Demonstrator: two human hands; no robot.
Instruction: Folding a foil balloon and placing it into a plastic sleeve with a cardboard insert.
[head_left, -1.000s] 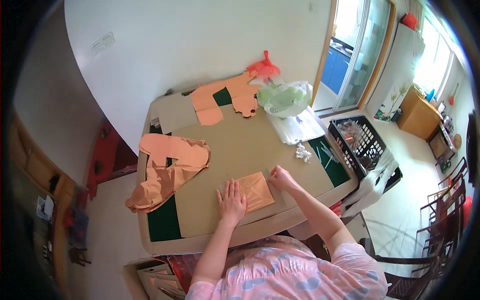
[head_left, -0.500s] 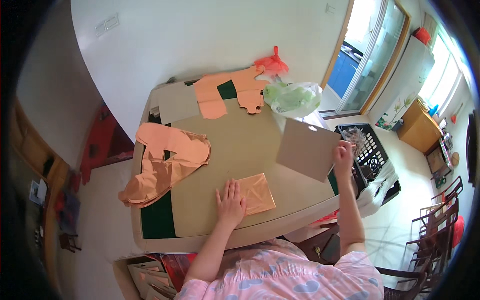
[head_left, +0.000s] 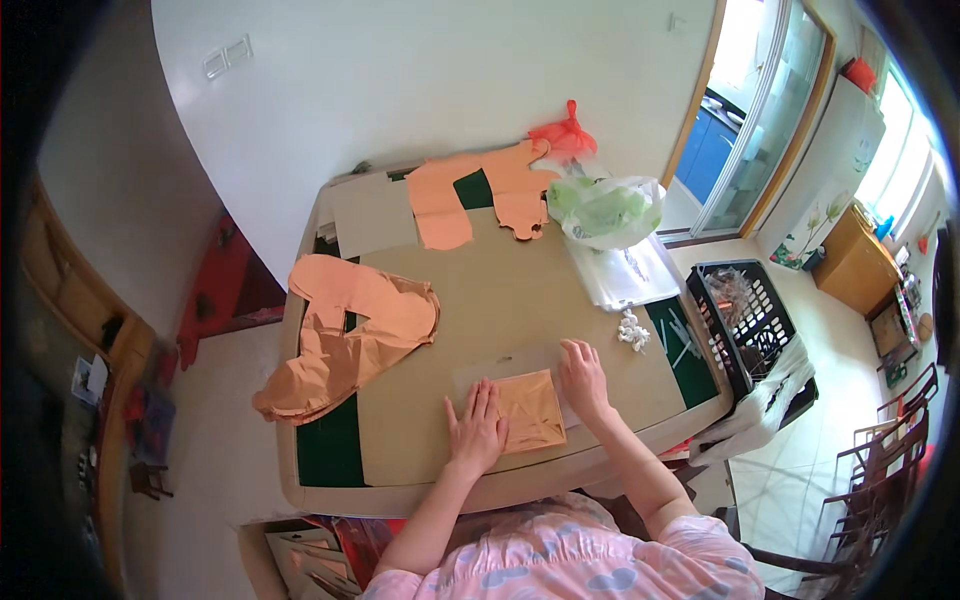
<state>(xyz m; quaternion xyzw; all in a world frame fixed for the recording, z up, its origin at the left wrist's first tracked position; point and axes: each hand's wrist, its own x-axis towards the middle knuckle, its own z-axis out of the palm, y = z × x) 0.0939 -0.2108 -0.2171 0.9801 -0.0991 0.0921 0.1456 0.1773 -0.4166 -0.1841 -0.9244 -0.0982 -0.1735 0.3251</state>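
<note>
While my forearms come up from the near edge of the table [head_left: 420, 490], my left hand [head_left: 476, 432] lies flat, fingers spread and released, its fingertips resting on the left border of a folded square of shiny copper foil [head_left: 531, 410]. My right hand [head_left: 584, 380] is flat too, fingers loose and gripping nothing, pressed down just beside the foil's right edge on a pale grey card sheet [head_left: 505, 366] that sits under the foil. The foil piece is glossy and lightly creased, nearly square, slightly taller than wide, so its longer axis runs away from me toward the wall, tilted a little to the left. It lies near the front edge of the table, between my two hands. The table is covered by a big matte tan sheet of cardboard [head_left: 480, 300] with dark green felt [head_left: 328, 452] showing at the edges. To my right lies a small crumpled white wad [head_left: 633, 328], and past the table's edge stands a black plastic crate [head_left: 738, 310]. To the left, a large limp foil balloon [head_left: 345, 335], crinkled and copper-pink, droops over the table's side. Farther back lie another flat foil shape [head_left: 485, 195], a grey card [head_left: 374, 214], a translucent bag with green contents [head_left: 604, 210] and a red plastic bag [head_left: 562, 137] by the white wall.
</note>
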